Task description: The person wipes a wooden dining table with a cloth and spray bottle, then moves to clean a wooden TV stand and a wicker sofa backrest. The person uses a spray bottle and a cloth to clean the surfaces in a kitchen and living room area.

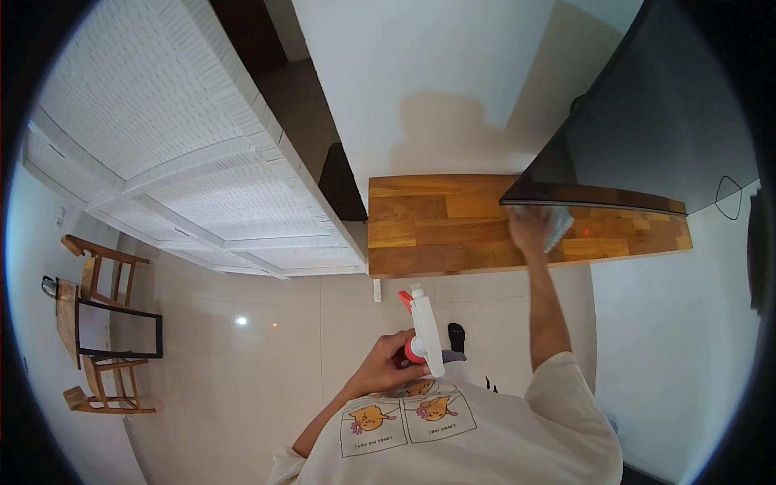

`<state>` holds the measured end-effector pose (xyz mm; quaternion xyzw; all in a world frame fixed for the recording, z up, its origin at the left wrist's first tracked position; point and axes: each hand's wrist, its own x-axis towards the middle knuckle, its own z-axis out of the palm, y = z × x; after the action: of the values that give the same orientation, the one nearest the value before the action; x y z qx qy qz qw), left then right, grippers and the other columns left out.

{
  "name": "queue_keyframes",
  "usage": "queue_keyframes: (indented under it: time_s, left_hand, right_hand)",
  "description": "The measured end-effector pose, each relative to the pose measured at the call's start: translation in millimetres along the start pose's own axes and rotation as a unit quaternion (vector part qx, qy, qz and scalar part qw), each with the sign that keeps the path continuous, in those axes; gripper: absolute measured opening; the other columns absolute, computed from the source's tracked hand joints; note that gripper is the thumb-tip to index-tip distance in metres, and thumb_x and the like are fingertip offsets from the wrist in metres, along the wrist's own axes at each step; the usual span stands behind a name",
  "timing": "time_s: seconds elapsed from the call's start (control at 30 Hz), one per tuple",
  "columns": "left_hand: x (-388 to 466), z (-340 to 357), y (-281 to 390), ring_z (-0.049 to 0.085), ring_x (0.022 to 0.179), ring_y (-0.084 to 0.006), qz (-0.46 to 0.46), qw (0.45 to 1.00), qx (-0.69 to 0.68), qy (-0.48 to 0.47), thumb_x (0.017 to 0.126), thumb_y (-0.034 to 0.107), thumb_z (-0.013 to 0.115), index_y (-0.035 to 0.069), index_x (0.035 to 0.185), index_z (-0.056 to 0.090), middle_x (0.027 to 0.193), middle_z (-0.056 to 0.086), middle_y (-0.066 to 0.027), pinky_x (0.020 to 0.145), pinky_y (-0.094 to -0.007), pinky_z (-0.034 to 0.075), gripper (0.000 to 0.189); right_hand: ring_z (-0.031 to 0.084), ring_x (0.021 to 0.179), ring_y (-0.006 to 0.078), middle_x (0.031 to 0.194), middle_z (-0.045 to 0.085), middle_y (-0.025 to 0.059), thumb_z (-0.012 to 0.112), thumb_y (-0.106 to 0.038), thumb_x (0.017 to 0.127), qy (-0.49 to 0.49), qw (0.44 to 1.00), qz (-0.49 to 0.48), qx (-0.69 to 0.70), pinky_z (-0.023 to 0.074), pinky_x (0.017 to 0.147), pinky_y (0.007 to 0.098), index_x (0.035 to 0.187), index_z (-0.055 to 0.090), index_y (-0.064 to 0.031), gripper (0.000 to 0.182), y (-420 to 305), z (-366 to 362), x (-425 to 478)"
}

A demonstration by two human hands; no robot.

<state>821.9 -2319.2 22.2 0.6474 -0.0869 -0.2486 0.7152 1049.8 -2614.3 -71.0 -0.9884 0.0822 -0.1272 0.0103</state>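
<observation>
My left hand [386, 364] grips a spray bottle [427, 333] just below its white head, in front of my shirt. The head has a red trigger and a red collar; most of the bottle's body is hidden by the hand and the head. Out over the wooden tabletop [436, 227], my right hand [528, 229] presses a pale blue-grey cloth [561, 227] against the wood. This hand is slightly blurred, and its fingertips are hidden under the lower edge of a large black-framed television [655, 133].
A white woven folding screen [212, 163] stands left of the tabletop. Wooden chairs [115, 273] and a small table [68, 321] are at the far left. A thin cable loop [727, 197] hangs by the television's right side. Below lies the tiled floor [273, 364].
</observation>
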Motion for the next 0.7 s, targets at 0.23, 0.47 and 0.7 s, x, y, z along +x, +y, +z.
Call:
queue_keyframes:
  time_s: [0.23, 0.47, 0.7]
  left_hand:
    - [-6, 1, 4, 0.058, 0.082, -0.0151, 0.011, 1.000, -0.010, -0.017, 0.072, 0.001, 0.068, -0.001, 0.098, 0.059, 0.087, 0.061, -0.0072, 0.074, -0.0281, 0.047, 0.028]
    - [10, 16, 9, 0.059, 0.086, -0.0125, 0.025, 0.993, 0.002, -0.115, 0.075, 0.003, 0.069, 0.000, 0.105, 0.058, 0.094, 0.063, -0.0075, 0.075, -0.0257, 0.048, 0.033]
    - [11, 15, 4, 0.058, 0.092, -0.0152, 0.008, 0.990, -0.041, -0.135, 0.075, 0.000, 0.067, -0.001, 0.106, 0.057, 0.098, 0.062, -0.0082, 0.084, -0.0295, 0.046, 0.033]
  right_hand:
    - [0.028, 0.131, 0.0307, 0.137, 0.040, 0.0075, 0.054, -0.038, 0.083, 0.074, 0.894, -0.375, 0.234, 0.0207, 0.104, 0.0528, 0.127, 0.049, -0.0201, 0.048, -201, -5, -84]
    - [0.034, 0.128, 0.0252, 0.135, 0.045, 0.0057, 0.052, -0.036, 0.086, 0.022, 0.937, -0.262, 0.231, 0.0230, 0.105, 0.0475, 0.127, 0.050, -0.0177, 0.045, -65, -8, -57]
    - [0.022, 0.135, 0.0274, 0.143, 0.035, 0.0072, 0.043, -0.039, 0.089, 0.040, 0.998, 0.030, 0.031, 0.0149, 0.108, 0.0468, 0.133, 0.044, -0.0166, 0.049, 70, -7, -16]
